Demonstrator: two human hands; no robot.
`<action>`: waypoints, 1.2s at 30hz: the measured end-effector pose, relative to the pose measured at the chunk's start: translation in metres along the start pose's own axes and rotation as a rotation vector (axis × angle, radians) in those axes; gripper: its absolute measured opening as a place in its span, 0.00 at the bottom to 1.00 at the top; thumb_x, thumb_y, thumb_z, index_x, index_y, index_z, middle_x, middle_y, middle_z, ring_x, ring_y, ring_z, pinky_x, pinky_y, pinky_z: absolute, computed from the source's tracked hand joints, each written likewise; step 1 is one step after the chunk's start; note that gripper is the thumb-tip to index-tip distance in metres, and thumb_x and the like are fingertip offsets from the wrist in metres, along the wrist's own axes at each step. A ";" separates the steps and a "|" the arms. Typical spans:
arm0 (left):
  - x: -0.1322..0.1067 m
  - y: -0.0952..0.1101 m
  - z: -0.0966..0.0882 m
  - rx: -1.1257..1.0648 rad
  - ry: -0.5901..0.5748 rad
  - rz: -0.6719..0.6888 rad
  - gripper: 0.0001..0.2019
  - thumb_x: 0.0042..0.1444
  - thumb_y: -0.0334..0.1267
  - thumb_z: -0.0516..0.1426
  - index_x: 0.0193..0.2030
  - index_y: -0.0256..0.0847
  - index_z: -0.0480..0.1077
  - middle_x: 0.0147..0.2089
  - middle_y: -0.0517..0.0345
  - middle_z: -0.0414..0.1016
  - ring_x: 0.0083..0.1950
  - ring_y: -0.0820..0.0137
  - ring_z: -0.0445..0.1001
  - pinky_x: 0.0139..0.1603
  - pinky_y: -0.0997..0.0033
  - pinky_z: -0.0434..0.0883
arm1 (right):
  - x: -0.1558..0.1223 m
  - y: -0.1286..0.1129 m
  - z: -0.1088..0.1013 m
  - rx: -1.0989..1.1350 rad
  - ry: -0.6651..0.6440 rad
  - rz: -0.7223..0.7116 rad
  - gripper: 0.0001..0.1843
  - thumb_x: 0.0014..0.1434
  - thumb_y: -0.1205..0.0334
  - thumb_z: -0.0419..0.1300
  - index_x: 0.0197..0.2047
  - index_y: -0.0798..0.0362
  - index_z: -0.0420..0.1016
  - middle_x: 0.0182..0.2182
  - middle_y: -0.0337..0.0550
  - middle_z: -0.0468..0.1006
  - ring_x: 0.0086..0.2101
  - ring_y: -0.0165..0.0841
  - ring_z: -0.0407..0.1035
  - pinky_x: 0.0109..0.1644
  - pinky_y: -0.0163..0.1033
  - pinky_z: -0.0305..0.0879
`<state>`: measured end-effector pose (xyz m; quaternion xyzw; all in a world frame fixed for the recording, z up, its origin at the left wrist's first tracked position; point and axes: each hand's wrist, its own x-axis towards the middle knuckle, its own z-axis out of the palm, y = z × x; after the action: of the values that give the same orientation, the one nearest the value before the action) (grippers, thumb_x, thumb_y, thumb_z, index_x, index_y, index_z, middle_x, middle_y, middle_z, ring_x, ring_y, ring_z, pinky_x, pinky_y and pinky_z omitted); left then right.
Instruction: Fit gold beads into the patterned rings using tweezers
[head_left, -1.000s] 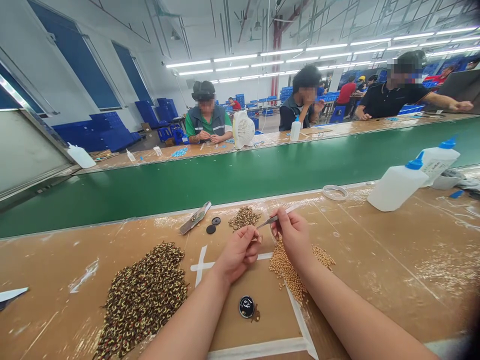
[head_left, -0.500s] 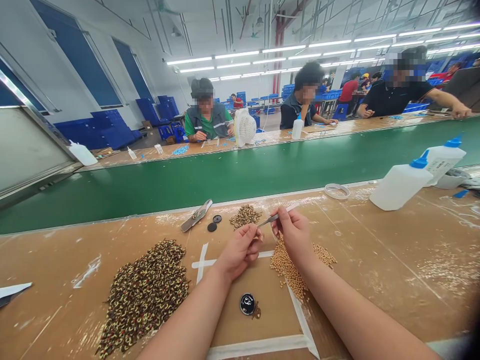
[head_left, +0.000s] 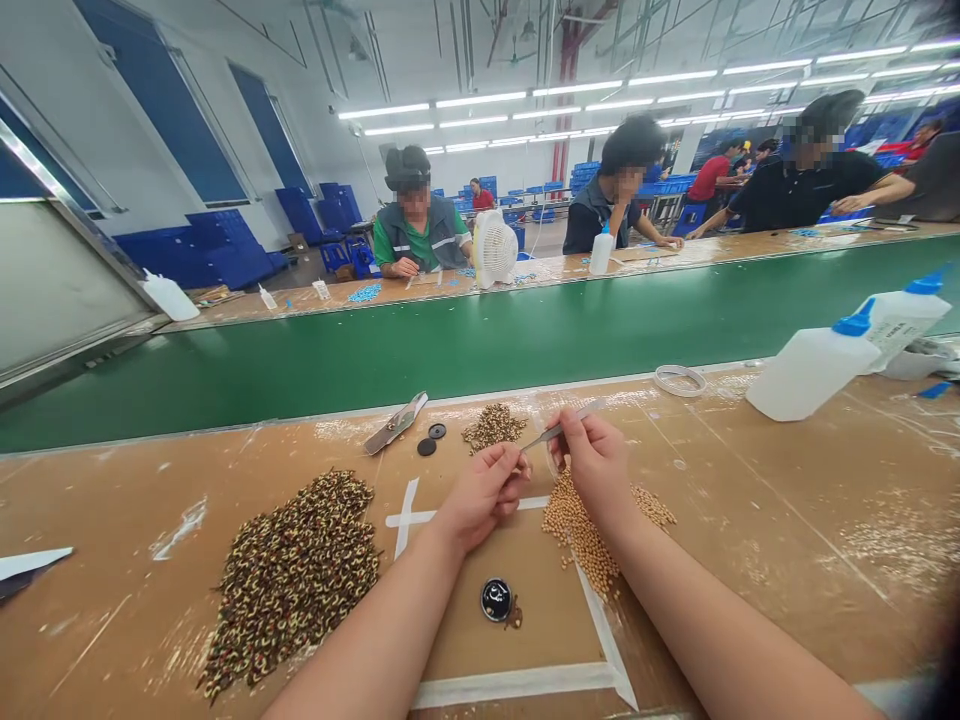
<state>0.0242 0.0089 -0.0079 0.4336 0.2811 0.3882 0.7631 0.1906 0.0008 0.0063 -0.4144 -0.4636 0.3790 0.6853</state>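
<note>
Head view, right hand (head_left: 600, 468) clamped on slanted tool (head_left: 550, 434), tip pointing at pinched left hand (head_left: 482, 497), contents unclear

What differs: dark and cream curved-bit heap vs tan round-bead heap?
The heap of dark and cream curved bits spreads wider than the heap of tan round beads. Curved bits look mottled; tan beads look uniform. The right hand partly hides the bead heap, not the curved-bit heap. Both lie on the brown worktop.

The near table (head_left: 750, 520) bears three piles (head_left: 307, 560) and two bottles (head_left: 810, 380).
</note>
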 end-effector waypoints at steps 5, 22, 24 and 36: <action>0.000 0.001 0.001 0.035 0.010 -0.026 0.22 0.58 0.56 0.65 0.37 0.37 0.67 0.34 0.63 0.66 0.22 0.85 0.45 0.20 0.81 0.42 | 0.000 0.002 -0.002 -0.055 0.001 -0.028 0.25 0.65 0.38 0.61 0.33 0.53 0.79 0.20 0.39 0.73 0.19 0.29 0.65 0.23 0.34 0.61; 0.009 -0.005 0.004 0.084 0.265 0.160 0.17 0.59 0.50 0.64 0.40 0.36 0.74 0.37 0.58 0.73 0.20 0.85 0.49 0.19 0.80 0.45 | -0.009 -0.002 0.002 -0.022 -0.038 0.044 0.24 0.67 0.42 0.60 0.30 0.53 0.75 0.16 0.36 0.69 0.16 0.25 0.60 0.21 0.32 0.56; 0.011 -0.008 0.003 0.099 0.305 0.189 0.17 0.57 0.48 0.65 0.46 0.36 0.77 0.40 0.56 0.75 0.20 0.85 0.51 0.19 0.79 0.48 | -0.017 -0.003 0.005 -0.066 -0.184 0.063 0.24 0.68 0.43 0.60 0.29 0.53 0.75 0.16 0.35 0.69 0.16 0.26 0.61 0.20 0.32 0.56; 0.022 -0.017 -0.006 0.078 0.302 0.207 0.13 0.58 0.39 0.65 0.48 0.39 0.74 0.44 0.51 0.82 0.21 0.82 0.61 0.22 0.76 0.58 | -0.044 -0.007 0.018 -0.459 -0.895 -0.199 0.25 0.70 0.55 0.58 0.21 0.53 0.68 0.17 0.37 0.71 0.20 0.26 0.63 0.27 0.35 0.55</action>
<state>0.0376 0.0240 -0.0275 0.4262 0.3610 0.5142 0.6509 0.1619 -0.0379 0.0029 -0.3052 -0.8201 0.3406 0.3439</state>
